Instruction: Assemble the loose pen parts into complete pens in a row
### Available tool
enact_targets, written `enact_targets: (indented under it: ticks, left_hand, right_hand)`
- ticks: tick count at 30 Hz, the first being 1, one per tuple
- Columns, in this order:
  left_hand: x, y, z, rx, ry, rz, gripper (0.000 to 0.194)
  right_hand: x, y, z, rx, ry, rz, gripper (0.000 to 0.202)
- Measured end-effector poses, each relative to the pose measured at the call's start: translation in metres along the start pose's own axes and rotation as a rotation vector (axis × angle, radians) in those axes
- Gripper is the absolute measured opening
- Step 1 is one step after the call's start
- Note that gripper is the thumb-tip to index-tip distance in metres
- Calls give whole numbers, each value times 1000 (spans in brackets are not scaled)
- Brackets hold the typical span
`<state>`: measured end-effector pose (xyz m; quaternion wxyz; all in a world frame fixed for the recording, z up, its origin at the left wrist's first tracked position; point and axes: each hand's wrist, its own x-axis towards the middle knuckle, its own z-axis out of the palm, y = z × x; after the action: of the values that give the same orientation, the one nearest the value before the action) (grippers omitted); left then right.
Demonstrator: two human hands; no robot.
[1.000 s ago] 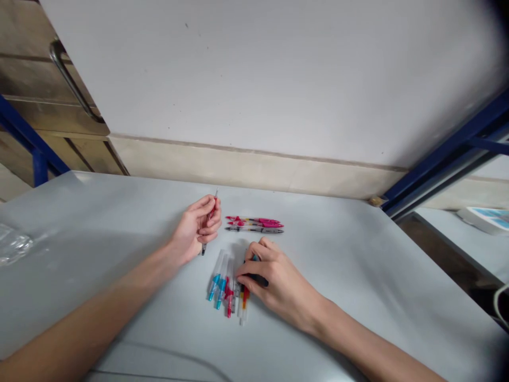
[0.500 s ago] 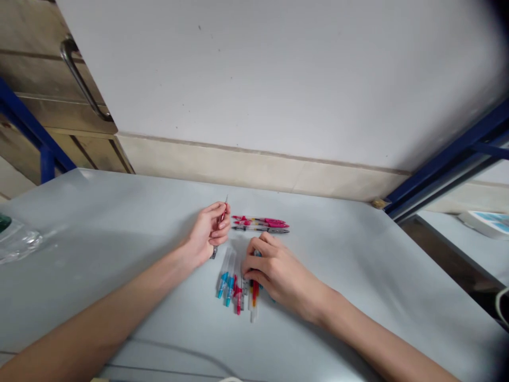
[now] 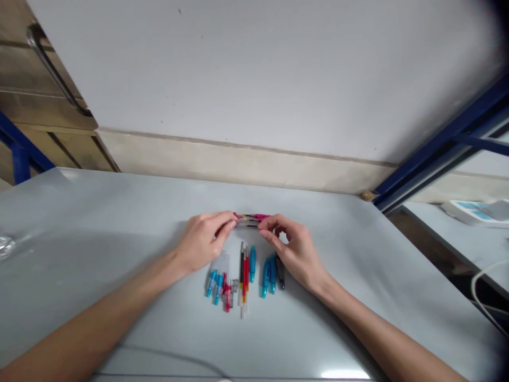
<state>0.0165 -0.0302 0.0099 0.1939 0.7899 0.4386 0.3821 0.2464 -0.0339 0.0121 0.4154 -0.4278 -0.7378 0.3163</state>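
Several assembled pens (image 3: 248, 219), pink and black, lie side by side near the table's back. My left hand (image 3: 207, 236) is closed at their left ends, and my right hand (image 3: 292, 246) pinches at their right ends, partly hiding them. Nearer to me lie clear barrels with blue and red ends (image 3: 218, 284), then black and red refills (image 3: 244, 276). A blue cap-like part (image 3: 253, 263) is beside the refills. More blue parts (image 3: 269, 277) and a black one (image 3: 280, 273) lie below my right hand.
The grey table (image 3: 119, 212) meets a wall. Clear plastic (image 3: 7, 245) sits at the left edge. Blue frame bars (image 3: 441, 140) rise at the right, with a white cable (image 3: 477, 281) near them.
The upright red refill or pen my left hand held no longer shows there. Both hands have moved to the assembled pens; my right hand has left the refills, uncovering them and the blue parts. The view has shifted.
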Motion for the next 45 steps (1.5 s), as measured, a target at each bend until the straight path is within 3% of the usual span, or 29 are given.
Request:
enact_targets:
  ticks: [3, 7, 18, 26, 31, 33, 38, 45]
  left_hand:
    - [-7, 2, 7, 108, -68, 141, 21]
    - [-9, 0, 10, 68, -21, 141, 18]
    - [-8, -1, 11, -9, 1, 95, 22]
    - [-7, -1, 11, 77, -4, 135, 23]
    - [-5, 8, 14, 6, -95, 105, 13]
    - [-4, 11, 13, -23, -127, 80, 4]
    - [-4, 9, 10, -168, -171, -11, 17]
    - [-5, 3, 12, -32, -175, 48, 18]
  right_hand:
    - [4, 8, -2, 154, 40, 112, 13]
    - [3, 4, -1, 295, -34, 124, 19]
    - [2, -4, -1, 204, -41, 81, 14]
    - [1, -4, 3, 174, -21, 47, 8]
    - [-4, -6, 10, 179, -2, 32, 4]
    - [-5, -6, 12, 188, -25, 42, 8]
    - [-5, -5, 11, 231, -131, 43, 10]
    - [2, 3, 3, 292, -212, -12, 15]
